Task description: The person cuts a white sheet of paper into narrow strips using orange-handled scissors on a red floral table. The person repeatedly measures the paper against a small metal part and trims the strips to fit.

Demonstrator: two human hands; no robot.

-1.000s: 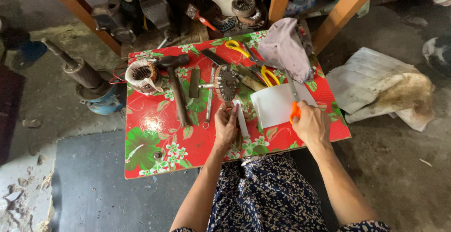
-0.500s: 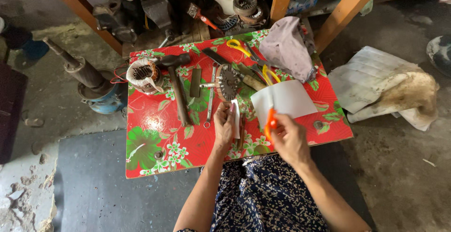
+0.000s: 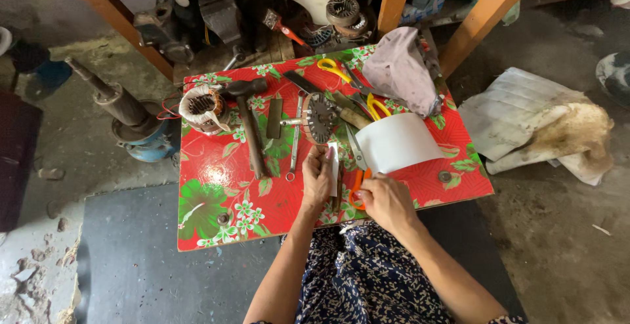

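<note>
My right hand (image 3: 387,200) grips orange-handled scissors (image 3: 357,173), their blades pointing up along the left edge of a curled white paper sheet (image 3: 399,143). My left hand (image 3: 318,178) rests on the red floral table (image 3: 223,186) and pinches a narrow white paper strip (image 3: 333,160). Just above the hands lies a round metal rotor on a shaft (image 3: 319,118).
A hammer (image 3: 248,124), a wrench (image 3: 295,137), a copper-wound stator (image 3: 201,107), yellow-handled scissors (image 3: 338,69) and a grey cloth (image 3: 400,68) lie on the table. Orange wooden legs (image 3: 485,15) stand behind. Crumpled white sacks (image 3: 538,124) lie on the floor at right.
My right hand with the scissors has pulled back toward the table's near edge and to the left. The white sheet has shifted and curled. My left hand now holds a paper strip.
</note>
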